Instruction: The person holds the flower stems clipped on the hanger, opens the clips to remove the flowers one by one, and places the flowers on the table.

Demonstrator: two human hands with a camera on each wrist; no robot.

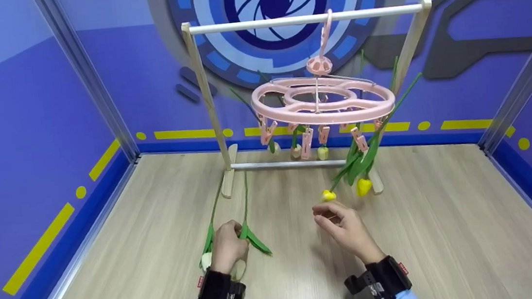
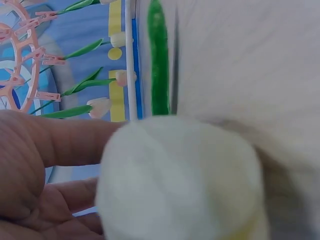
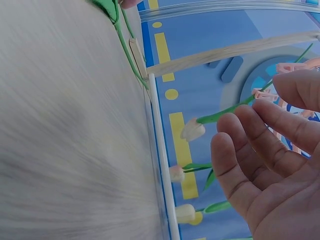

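My left hand [image 1: 229,246] is low over the table and pinches a white tulip by its stem, near the green leaves [image 1: 258,241]. Its pale bloom [image 2: 175,180] fills the lower part of the left wrist view and covers the fingertips there. Another white tulip [image 1: 207,259] lies just left of that hand. My right hand [image 1: 346,227] hovers with loosely bent fingers and holds nothing; the right wrist view shows its bare palm [image 3: 280,200]. Just beyond its fingertips in the head view is a yellow tulip [image 1: 329,195].
A pink round clip hanger [image 1: 323,114] hangs from the white bar [image 1: 259,24] of a wooden stand. Several tulips hang head-down from its clips, among them a second yellow one [image 1: 364,186] and a cream one [image 1: 323,152]. Blue printed panels [image 1: 108,86] enclose the table.
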